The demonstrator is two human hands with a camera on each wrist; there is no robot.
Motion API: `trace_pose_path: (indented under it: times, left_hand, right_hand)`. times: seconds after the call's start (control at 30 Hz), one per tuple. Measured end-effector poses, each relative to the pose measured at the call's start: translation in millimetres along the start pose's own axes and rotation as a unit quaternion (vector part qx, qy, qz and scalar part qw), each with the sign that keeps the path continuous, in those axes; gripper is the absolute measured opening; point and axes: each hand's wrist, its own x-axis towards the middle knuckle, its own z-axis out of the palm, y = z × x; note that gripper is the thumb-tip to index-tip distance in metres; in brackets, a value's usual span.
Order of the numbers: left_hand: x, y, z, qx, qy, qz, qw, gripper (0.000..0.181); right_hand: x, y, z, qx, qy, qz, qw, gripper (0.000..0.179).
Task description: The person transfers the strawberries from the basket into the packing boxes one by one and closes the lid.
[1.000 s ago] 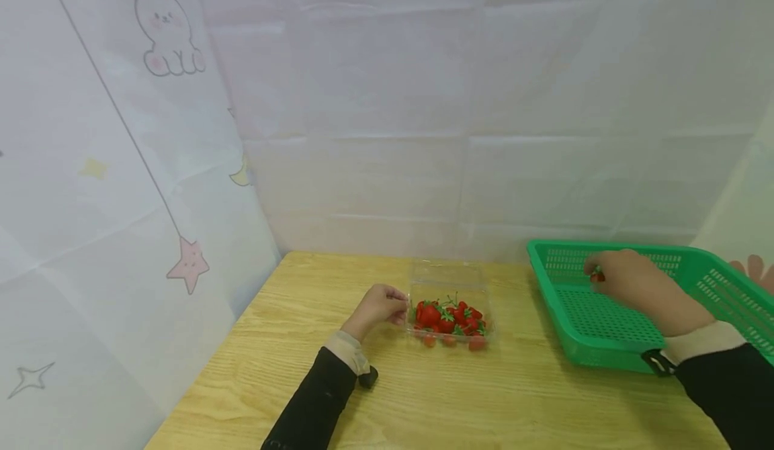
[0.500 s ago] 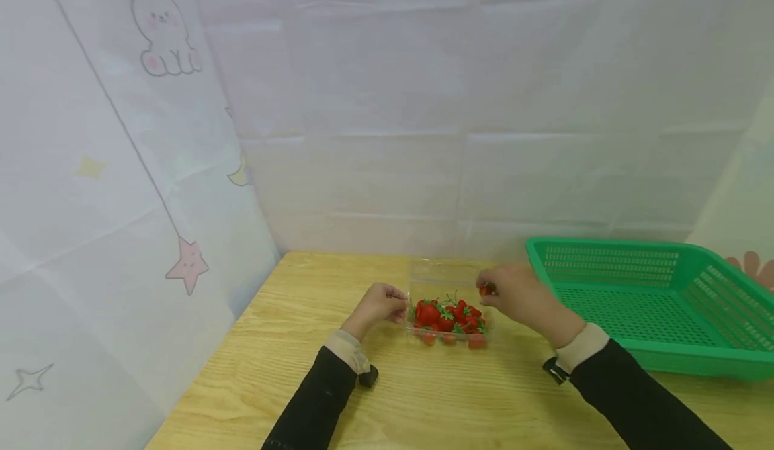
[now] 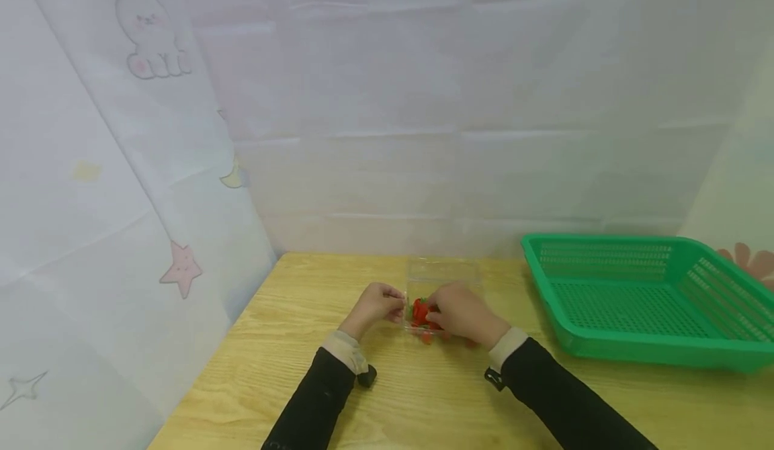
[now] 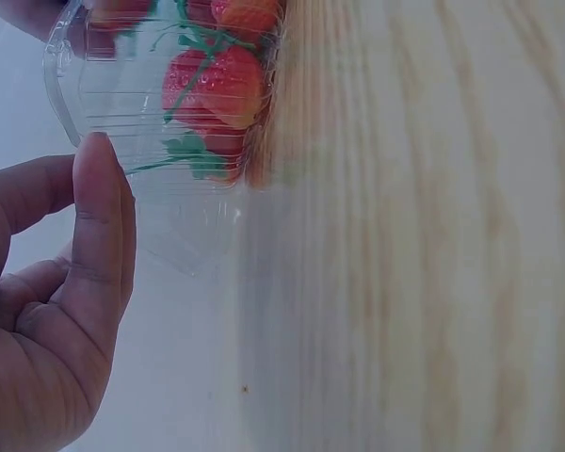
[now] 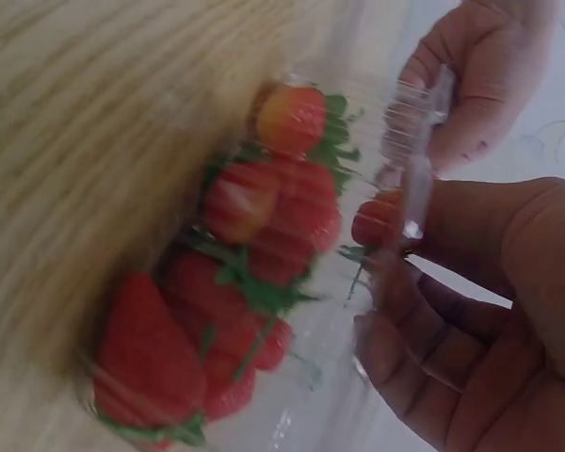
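Observation:
A clear plastic clamshell box (image 3: 444, 271) stands on the table with its lid raised at the back. Several strawberries (image 5: 273, 212) with green leaves lie inside it. My left hand (image 3: 376, 309) pinches the box's left rim between thumb and fingers, as the left wrist view also shows. Over the box, my right hand (image 3: 462, 312) reaches in from the right and covers much of the fruit in the head view. In the right wrist view, its thumb and fingers pinch one strawberry (image 5: 377, 221) just at the box's rim, above the others.
A green plastic basket (image 3: 647, 350) with slotted sides stands at the right of the wooden table (image 3: 387, 403). Pale printed sheets (image 3: 375, 114) hang behind and to the left.
From over the green basket, my right hand has moved left to the box, carrying a strawberry. My left hand has stayed at the box's left rim. The head view has shifted slightly.

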Motion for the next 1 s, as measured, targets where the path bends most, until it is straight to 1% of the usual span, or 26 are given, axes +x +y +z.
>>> trace_pose_path:
  times: [0.07,0.2,0.4,0.5,0.6,0.77,0.9,1.0]
  left_hand:
    - [-0.6,0.9,0.1,-0.001,-0.003,-0.003,1.0,0.015]
    - [-0.6,2.4,-1.5,-0.001,-0.003,-0.011,0.9999,0.015]
    - [0.6,2.1,-2.7,0.004,-0.003,-0.006,1.0,0.016]
    - [0.9,2.3,-1.1,0.003,-0.005,-0.005,1.0,0.017]
    - [1.0,3.1,0.9,0.0,-0.006,-0.005,1.0,0.016]
    - [0.8,4.0,1.6,-0.003,-0.006,-0.005,1.0,0.015]
    - [0.9,3.3,0.4,0.0,-0.003,-0.008,1.0,0.015]
    - [0.3,3.0,0.2,0.0,-0.003,-0.011,0.9999,0.014]
  right_hand:
    - [3.2,-0.9,5.9,0.007,-0.021,0.009,0.9997,0.006]
    - [9.2,-1.0,13.4,0.017,-0.047,0.027,0.9984,0.01]
    - [16.9,-1.0,14.5,0.009,-0.072,0.052,0.996,0.019]
    - [18.2,-0.7,14.6,0.009,-0.078,0.058,0.9952,0.015]
    - [17.4,-0.6,14.3,0.012,-0.08,0.058,0.995,0.01]
    - [16.2,-0.5,12.8,0.01,-0.084,0.046,0.9953,0.008]
    - [16.7,-0.9,10.0,0.008,-0.086,0.033,0.9957,0.009]
    - [14.7,-1.7,5.6,0.017,-0.082,0.034,0.9959,0.012]
